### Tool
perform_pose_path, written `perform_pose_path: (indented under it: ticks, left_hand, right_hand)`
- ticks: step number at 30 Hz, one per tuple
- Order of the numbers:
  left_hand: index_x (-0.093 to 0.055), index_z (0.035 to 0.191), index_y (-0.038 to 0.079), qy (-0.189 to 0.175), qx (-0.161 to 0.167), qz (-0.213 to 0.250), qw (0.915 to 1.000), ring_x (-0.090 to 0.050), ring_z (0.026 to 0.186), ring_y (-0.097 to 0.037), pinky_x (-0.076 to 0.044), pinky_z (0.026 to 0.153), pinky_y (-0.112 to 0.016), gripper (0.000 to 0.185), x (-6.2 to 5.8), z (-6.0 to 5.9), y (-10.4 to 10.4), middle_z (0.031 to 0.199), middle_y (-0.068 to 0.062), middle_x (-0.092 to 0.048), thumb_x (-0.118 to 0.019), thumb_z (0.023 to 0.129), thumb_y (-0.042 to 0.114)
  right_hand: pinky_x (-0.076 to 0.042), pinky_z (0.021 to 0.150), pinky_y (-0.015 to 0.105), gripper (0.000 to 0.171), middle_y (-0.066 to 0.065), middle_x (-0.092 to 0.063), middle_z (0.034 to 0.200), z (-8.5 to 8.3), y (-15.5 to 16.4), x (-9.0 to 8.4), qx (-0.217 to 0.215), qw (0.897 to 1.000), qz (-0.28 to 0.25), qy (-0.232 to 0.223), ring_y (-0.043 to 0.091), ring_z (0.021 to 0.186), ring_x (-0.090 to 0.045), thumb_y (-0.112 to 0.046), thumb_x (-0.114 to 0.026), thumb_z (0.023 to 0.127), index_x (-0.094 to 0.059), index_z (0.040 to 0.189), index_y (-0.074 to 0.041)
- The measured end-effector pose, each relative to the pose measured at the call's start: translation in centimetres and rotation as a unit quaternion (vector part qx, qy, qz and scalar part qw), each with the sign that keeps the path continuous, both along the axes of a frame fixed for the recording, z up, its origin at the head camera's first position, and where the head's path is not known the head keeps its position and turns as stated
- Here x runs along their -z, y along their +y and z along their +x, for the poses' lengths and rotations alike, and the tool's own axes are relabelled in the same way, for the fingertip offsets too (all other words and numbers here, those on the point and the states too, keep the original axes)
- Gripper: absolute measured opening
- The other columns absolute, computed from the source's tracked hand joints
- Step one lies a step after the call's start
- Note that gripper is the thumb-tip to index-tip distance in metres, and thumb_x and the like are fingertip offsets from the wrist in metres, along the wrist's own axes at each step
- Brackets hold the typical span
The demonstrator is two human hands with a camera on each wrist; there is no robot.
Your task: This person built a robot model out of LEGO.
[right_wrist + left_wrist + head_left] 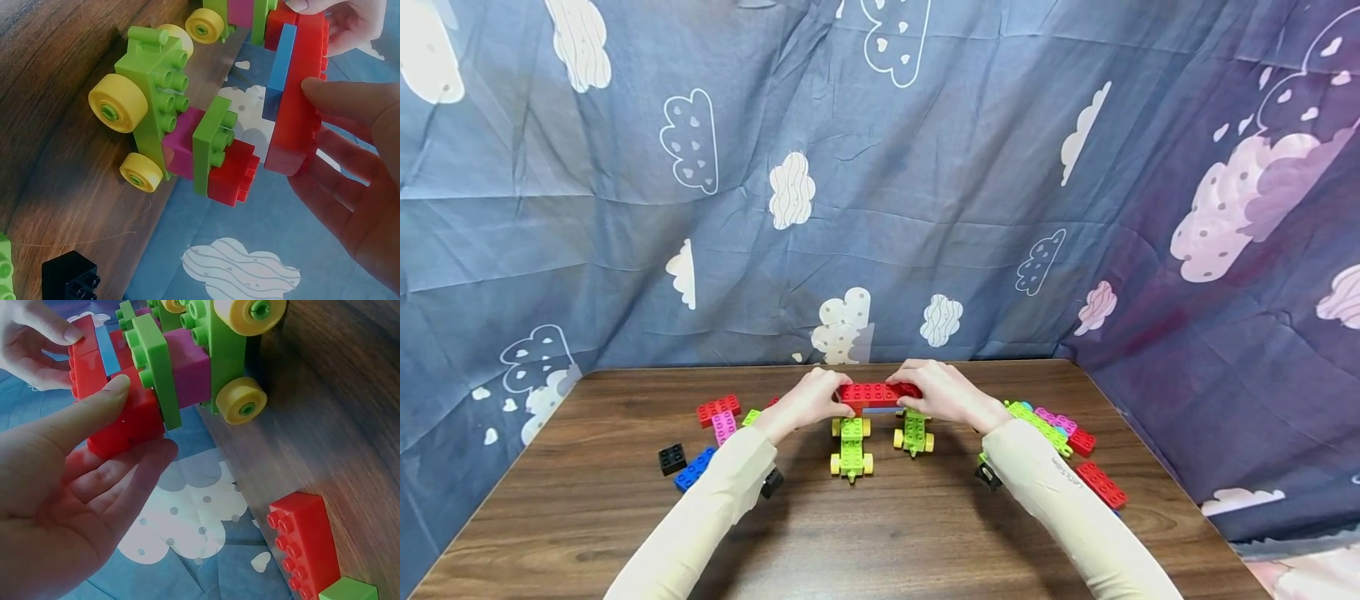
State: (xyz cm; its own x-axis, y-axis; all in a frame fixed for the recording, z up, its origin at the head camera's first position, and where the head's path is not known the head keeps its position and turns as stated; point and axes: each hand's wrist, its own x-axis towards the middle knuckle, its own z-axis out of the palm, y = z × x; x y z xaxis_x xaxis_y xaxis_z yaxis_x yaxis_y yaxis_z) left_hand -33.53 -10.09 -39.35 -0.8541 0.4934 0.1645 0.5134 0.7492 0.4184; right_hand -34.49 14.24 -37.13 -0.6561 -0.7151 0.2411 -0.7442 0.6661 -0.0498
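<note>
Both hands hold a long row of red bricks (871, 393) above two toy wheel bases. My left hand (808, 400) grips its left end, thumb on the red brick (134, 403) over the left stack. The right hand (942, 393) pinches the other end between thumb and fingers. Under the row runs a blue brick (280, 75). The left green wheel base (852, 450) and right green wheel base (914, 433) have yellow wheels. On the right one stand a magenta brick (181, 144), a green brick (209, 147) and a red brick (231, 172), with a gap below the held row.
Loose bricks lie left on the wooden table (865, 542): a red brick (718, 410), pink brick (725, 427), blue brick (694, 468) and black brick (672, 458). Right of the arms are green pieces (1037, 423) and a red brick (1102, 485). A patterned cloth (880, 208) hangs behind.
</note>
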Motion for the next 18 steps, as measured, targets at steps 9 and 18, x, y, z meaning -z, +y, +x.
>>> perform_pose_path:
  ticks: [9,18]
  left_hand:
    - [-0.072,0.097,0.004,0.011,0.01,0.012,0.9998,-0.051,0.066,-0.008,-0.045,0.064,-0.022,0.023,0.23,-0.06,-0.17,0.08,-0.003,-0.07,-0.081,0.082,0.019]
    - [-0.071,0.092,0.007,0.001,0.011,0.025,0.9996,-0.048,0.062,-0.006,-0.04,0.06,-0.019,0.018,0.38,-0.15,-0.39,0.073,0.001,-0.066,-0.081,0.082,0.019]
  right_hand:
    - [-0.056,0.083,0.036,0.025,-0.002,-0.07,0.11,-0.1,0.19,0.05,0.006,1.0,-0.004,-0.011,0.013,0.097,-0.067,-0.024,-0.071,0.092,-0.072,0.116,-0.017]
    - [-0.056,0.083,0.035,0.024,-0.001,-0.071,0.106,-0.02,0.66,-0.55,-0.021,0.999,-0.027,-0.008,0.013,0.094,-0.067,-0.02,-0.071,0.091,-0.073,0.114,-0.014]
